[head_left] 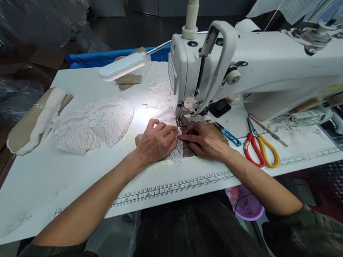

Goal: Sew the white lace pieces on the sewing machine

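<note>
Currently, a lace strip (177, 153) is held flat on the counter (75, 177) under both hands, right at the presser foot (182, 122) of the sewing machine (243, 73).

Left hand (156, 142): fingers curled, tips pressed down on the lace just left of the foot; nothing is pinched, the grip is a flat press. Right hand (205, 141): fingers laid flat on a brown backing piece (188, 148) under the lace, just right of the foot; also a press, nothing enclosed. The two sets of fingertips meet near the needle line.

How the step is judged best done:
- Lace edge is to be kept aligned on the backing before it is fed; the open mesh will likely stretch, so even pressure from both sides is needed, not a pull.
- Fingertips are very close to the foot; they should be kept to the sides, out of the needle line.
- Feed should be left to the machine, with hands only steering.
- Lamp (122, 66) glare washes out the far lace; whether the needle is down cannot be told.

Nearby: lace stack (95, 123) to the left, snips (230, 135) and scissors (260, 148) to the right, well clear of the hands. Printed ruler (169, 186) runs along the near counter edge.
</note>
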{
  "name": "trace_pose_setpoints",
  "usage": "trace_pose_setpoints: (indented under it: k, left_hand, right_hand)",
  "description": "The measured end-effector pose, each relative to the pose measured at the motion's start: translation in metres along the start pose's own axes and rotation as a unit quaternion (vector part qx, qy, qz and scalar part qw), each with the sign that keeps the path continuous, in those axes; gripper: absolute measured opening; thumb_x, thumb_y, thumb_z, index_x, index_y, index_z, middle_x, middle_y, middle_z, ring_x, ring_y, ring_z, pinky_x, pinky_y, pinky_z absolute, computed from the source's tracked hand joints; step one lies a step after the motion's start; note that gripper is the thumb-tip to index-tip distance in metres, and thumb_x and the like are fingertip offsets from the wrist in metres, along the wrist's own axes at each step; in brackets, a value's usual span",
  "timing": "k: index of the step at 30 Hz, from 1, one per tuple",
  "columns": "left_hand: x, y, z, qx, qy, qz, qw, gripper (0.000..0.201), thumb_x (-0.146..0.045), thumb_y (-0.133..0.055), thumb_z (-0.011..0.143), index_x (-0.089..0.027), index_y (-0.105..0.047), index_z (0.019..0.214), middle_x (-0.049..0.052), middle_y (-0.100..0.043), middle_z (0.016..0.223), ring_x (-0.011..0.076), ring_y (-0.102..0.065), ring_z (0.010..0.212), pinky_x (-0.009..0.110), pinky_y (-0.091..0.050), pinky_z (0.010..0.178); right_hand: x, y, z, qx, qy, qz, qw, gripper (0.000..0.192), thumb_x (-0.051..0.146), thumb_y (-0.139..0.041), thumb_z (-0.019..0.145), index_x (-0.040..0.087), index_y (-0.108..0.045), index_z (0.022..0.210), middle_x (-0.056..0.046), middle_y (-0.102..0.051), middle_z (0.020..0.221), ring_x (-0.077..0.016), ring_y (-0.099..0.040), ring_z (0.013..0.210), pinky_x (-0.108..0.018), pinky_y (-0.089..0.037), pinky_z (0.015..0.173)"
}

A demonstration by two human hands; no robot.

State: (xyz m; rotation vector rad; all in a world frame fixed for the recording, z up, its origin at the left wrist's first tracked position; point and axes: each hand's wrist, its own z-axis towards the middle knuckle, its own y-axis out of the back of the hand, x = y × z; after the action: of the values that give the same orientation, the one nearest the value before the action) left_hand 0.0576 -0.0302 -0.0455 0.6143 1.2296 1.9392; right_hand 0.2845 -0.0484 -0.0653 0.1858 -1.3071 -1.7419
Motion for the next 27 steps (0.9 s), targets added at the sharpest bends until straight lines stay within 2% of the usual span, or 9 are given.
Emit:
trace_pose_setpoints:
  k: [2,5,10,15,20,27]
  left_hand:
    - [0.003,0.001,0.0,0.012,-0.019,-0.025,0.999,0.025,-0.024,-0.048,0.095,-0.018,-0.07,0.104,0.006,-0.074,0.113,0.0224,-0.063,0.085,0.044,-0.044,0.083]
    - [0.007,0.006,0.0,0.052,-0.027,-0.053,0.997,0.028,-0.031,-0.05,0.093,-0.019,-0.071,0.107,0.006,-0.071,0.12,0.0246,-0.062,0.085,0.045,-0.044,0.079]
    - [0.008,0.01,0.0,0.089,-0.02,-0.045,0.995,0.029,-0.035,-0.049,0.093,-0.022,-0.068,0.11,0.006,-0.068,0.127,0.0264,-0.062,0.09,0.048,-0.041,0.086]
    - [0.008,0.006,-0.001,0.096,0.0,-0.022,0.995,0.03,-0.037,-0.044,0.096,-0.025,-0.063,0.115,0.004,-0.064,0.134,0.0264,-0.063,0.097,0.047,-0.039,0.089]
    - [0.007,0.003,0.002,0.083,0.003,-0.001,0.997,0.031,-0.037,-0.044,0.097,-0.021,-0.064,0.115,0.008,-0.063,0.135,0.0281,-0.063,0.097,0.049,-0.041,0.086]
    - [0.003,-0.001,0.007,0.076,0.049,0.005,0.996,0.034,-0.032,-0.049,0.095,-0.016,-0.065,0.121,0.013,-0.065,0.13,0.0316,-0.061,0.099,0.05,-0.042,0.082]
  right_hand:
    - [0.001,0.001,0.0,0.003,-0.002,0.004,1.0,0.033,0.014,-0.053,0.089,0.024,-0.071,0.115,-0.011,-0.056,0.105,-0.0243,-0.051,0.1,-0.046,-0.05,0.09]
    - [0.003,0.002,-0.001,0.015,-0.009,0.006,1.0,0.032,0.015,-0.052,0.091,0.021,-0.069,0.118,-0.012,-0.055,0.107,-0.0247,-0.051,0.103,-0.046,-0.05,0.093]
    - [0.004,0.002,-0.001,0.029,-0.021,-0.002,0.999,0.034,0.015,-0.052,0.092,0.022,-0.066,0.121,-0.012,-0.053,0.109,-0.0254,-0.049,0.105,-0.047,-0.049,0.096]
    - [0.005,0.002,0.002,0.042,-0.033,-0.024,0.998,0.035,0.019,-0.049,0.094,0.026,-0.062,0.126,-0.012,-0.051,0.108,-0.0269,-0.047,0.104,-0.05,-0.049,0.095]
    - [0.009,0.004,0.006,0.053,-0.041,-0.05,0.996,0.037,0.014,-0.043,0.095,0.019,-0.058,0.128,-0.016,-0.049,0.115,-0.0285,-0.046,0.107,-0.049,-0.048,0.096]
    - [0.015,0.005,0.014,0.08,-0.059,-0.078,0.992,0.043,0.008,-0.039,0.093,0.02,-0.052,0.133,-0.015,-0.052,0.111,-0.026,-0.05,0.094,-0.048,-0.049,0.09]
